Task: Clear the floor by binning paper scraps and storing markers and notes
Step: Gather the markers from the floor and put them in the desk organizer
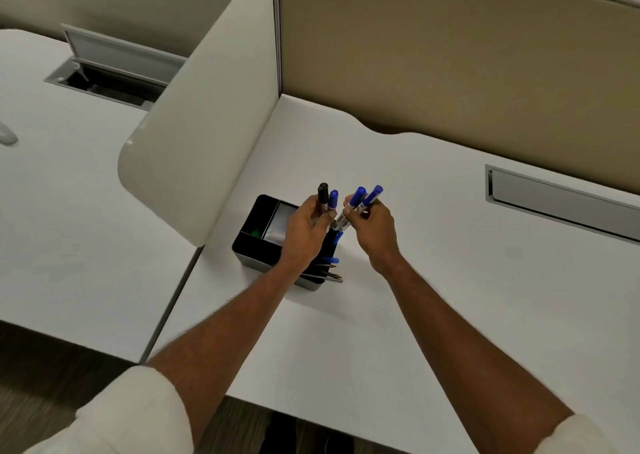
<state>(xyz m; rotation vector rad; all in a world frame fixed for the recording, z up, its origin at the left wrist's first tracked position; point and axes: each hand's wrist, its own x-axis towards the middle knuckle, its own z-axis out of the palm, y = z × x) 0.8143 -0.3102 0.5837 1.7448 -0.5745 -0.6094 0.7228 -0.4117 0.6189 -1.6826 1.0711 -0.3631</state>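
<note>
Black organiser (258,252) sits on white worktop (415,280), beside the divider (194,142). Left hand (306,228) is closed round two markers, one black-capped (323,197), one blue-capped (333,200), upright above the organiser. Right hand (374,225) grips two blue-capped markers (363,199), tilted, their lower ends near the left hand. More pens (329,273) already stand in the near compartment. Risk, as I judge it: four markers dropped together could jam on those pens, miss the compartment or roll off the worktop. Floor scraps, notes not visible.

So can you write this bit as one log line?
left hand: holds black-capped and blue-capped markers | right hand: holds two blue-capped markers | both above black plastic desk organiser | white desk
</note>
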